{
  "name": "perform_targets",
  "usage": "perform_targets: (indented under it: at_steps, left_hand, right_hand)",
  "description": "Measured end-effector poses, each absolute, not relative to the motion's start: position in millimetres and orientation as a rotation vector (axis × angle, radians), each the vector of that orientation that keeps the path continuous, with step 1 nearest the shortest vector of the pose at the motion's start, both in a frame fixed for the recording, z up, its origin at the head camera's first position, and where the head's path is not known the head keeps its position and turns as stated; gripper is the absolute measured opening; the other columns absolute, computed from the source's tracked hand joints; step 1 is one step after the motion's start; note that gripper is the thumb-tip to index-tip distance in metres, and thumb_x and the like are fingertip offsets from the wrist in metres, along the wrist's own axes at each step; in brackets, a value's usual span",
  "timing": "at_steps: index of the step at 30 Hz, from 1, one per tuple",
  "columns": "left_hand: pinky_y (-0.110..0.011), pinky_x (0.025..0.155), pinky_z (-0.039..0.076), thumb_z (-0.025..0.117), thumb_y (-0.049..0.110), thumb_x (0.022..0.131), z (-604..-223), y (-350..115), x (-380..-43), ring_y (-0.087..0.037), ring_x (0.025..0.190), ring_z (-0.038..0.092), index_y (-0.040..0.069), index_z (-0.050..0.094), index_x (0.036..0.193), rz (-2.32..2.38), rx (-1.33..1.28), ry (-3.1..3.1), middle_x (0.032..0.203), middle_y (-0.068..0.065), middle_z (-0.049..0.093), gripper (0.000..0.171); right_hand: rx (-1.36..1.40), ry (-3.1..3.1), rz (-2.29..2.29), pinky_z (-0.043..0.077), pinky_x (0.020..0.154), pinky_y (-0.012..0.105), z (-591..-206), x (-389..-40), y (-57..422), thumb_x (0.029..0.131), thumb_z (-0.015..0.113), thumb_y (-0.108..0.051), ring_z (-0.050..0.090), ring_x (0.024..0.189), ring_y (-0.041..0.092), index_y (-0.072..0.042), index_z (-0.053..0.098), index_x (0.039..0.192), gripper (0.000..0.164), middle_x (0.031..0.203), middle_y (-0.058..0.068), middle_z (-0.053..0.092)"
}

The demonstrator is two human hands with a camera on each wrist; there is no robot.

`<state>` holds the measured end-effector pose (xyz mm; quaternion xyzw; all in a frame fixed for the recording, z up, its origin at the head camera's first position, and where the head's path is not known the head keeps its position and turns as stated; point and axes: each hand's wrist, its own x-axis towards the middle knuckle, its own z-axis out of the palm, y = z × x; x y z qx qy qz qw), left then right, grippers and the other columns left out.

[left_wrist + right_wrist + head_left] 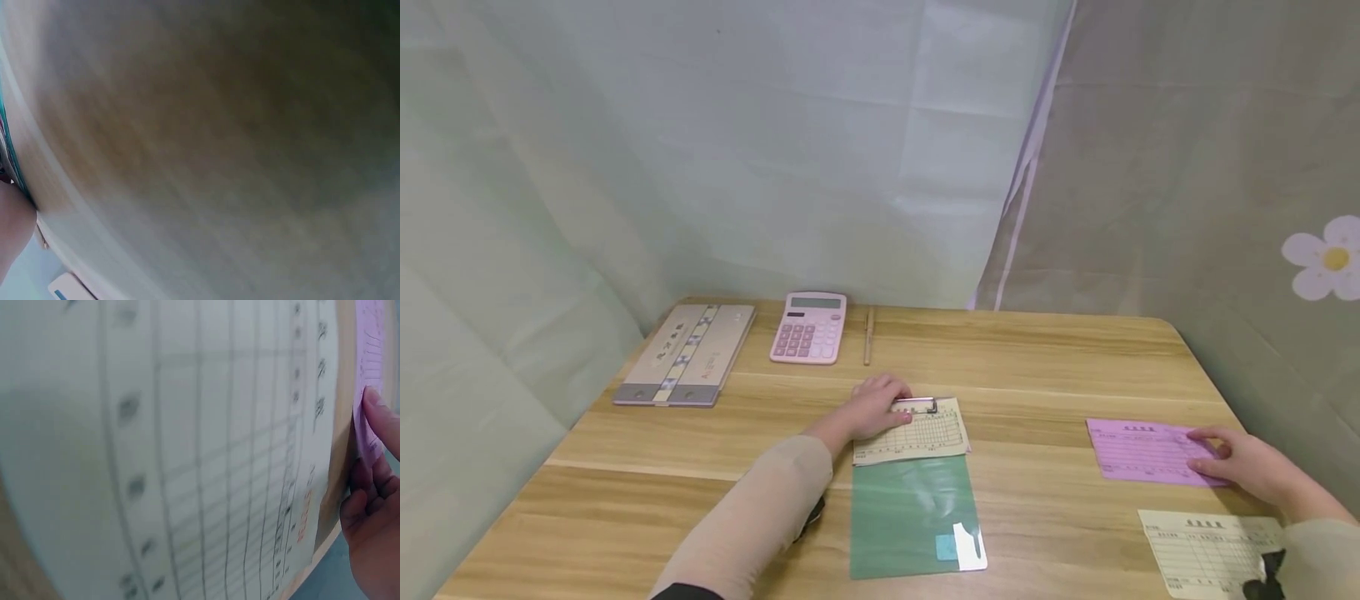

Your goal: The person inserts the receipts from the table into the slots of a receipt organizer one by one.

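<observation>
A green translucent clipboard (pixel 910 517) lies in the middle of the table, with cream printed forms (pixel 917 437) under its metal clip (pixel 925 406). My left hand (pixel 878 408) grips the clipboard's upper left end beside the clip, thumb over the forms. In the left wrist view only a sliver of that hand (pixel 14 219) shows at the left edge. On the right, my right hand (pixel 1247 462) pinches the right end of a pink printed slip (pixel 1138 452). The right wrist view shows the thumb (pixel 381 419) on top of the slip and curled fingers below.
Another cream form (pixel 1202 546) lies nearer, partly under my right forearm. Toward the back stand a pink calculator (pixel 808 329) and a pen (pixel 868 337). A grey and beige folder (pixel 688 354) lies at the back left. Curtains (pixel 850 150) hang behind the table.
</observation>
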<state>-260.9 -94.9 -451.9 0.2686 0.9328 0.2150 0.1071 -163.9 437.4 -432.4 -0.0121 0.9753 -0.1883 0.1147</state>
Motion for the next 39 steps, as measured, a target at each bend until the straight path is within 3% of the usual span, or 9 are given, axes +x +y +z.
perform_targets:
  at_steps: [4, 10, 15, 19, 28, 34, 39]
  left_hand:
    - [-0.044, 0.102, 0.025, 0.061, 0.04, 0.089, -451.9, -94.3, -260.4, -0.022, 0.118, 0.04, 0.019, 0.054, 0.119, 0.63, 0.786, 2.743, 0.124, -0.001, 0.049, 0.038]
    - [-0.043, 0.102, 0.025, 0.061, 0.041, 0.089, -451.2, -93.9, -260.1, -0.022, 0.118, 0.04, 0.019, 0.054, 0.119, 0.632, 0.773, 2.742, 0.125, -0.001, 0.049, 0.038]
    - [-0.044, 0.101, 0.025, 0.06, 0.041, 0.089, -451.5, -93.5, -260.1, -0.022, 0.118, 0.04, 0.019, 0.054, 0.12, 0.638, 0.781, 2.744, 0.125, -0.001, 0.048, 0.038]
    - [-0.044, 0.102, 0.025, 0.061, 0.04, 0.088, -452.1, -93.6, -259.9, -0.022, 0.118, 0.04, 0.019, 0.054, 0.119, 0.646, 0.778, 2.743, 0.124, 0.0, 0.049, 0.038]
    - [-0.045, 0.102, 0.024, 0.061, 0.04, 0.088, -451.9, -94.0, -259.5, -0.022, 0.119, 0.039, 0.019, 0.055, 0.119, 0.646, 0.778, 2.745, 0.124, -0.001, 0.048, 0.037]
    - [-0.045, 0.102, 0.024, 0.061, 0.04, 0.088, -452.5, -93.9, -260.0, -0.022, 0.118, 0.039, 0.019, 0.054, 0.119, 0.643, 0.78, 2.744, 0.124, -0.001, 0.048, 0.038]
    - [-0.045, 0.103, 0.024, 0.061, 0.039, 0.089, -452.5, -94.1, -259.6, -0.022, 0.118, 0.039, 0.018, 0.054, 0.119, 0.649, 0.781, 2.746, 0.125, -0.001, 0.049, 0.038]
  right_hand:
    - [-0.04, 2.876, -0.644, 0.039, 0.076, 0.054, -433.9, -166.2, 433.9, 0.086, 0.066, -0.039, 0.055, 0.092, 0.04, 0.008, 0.052, 0.121, 0.06, 0.098, 0.025, 0.061]
    - [-0.02, 2.88, -0.776, 0.038, 0.067, 0.028, -432.2, -171.7, 425.1, 0.087, 0.066, -0.037, 0.049, 0.082, 0.015, 0.008, 0.053, 0.119, 0.056, 0.097, 0.014, 0.059]
    - [-0.036, 2.848, -0.937, 0.042, 0.065, 0.022, -432.3, -173.7, 414.0, 0.088, 0.065, -0.031, 0.047, 0.081, 0.002, 0.008, 0.052, 0.12, 0.052, 0.109, 0.022, 0.058]
    - [-0.016, 2.78, -1.104, 0.047, 0.063, 0.023, -432.2, -178.0, 401.3, 0.088, 0.066, -0.025, 0.048, 0.077, 0.0, 0.011, 0.05, 0.121, 0.052, 0.106, 0.021, 0.059]
    - [0.005, 2.705, -1.23, 0.047, 0.068, 0.025, -422.8, -192.1, 372.5, 0.091, 0.061, -0.034, 0.049, 0.085, 0.002, 0.006, 0.045, 0.13, 0.058, 0.117, 0.022, 0.052]
    - [-0.006, 2.57, -1.48, 0.047, 0.064, 0.027, -413.8, -201.0, 354.6, 0.091, 0.063, -0.026, 0.052, 0.078, 0.006, 0.009, 0.042, 0.129, 0.056, 0.099, 0.005, 0.053]
    - [-0.05, 2.48, -1.556, 0.049, 0.068, 0.028, -411.4, -206.6, 337.8, 0.09, 0.063, -0.022, 0.055, 0.082, 0.009, 0.01, 0.041, 0.13, 0.055, 0.1, 0.008, 0.051]
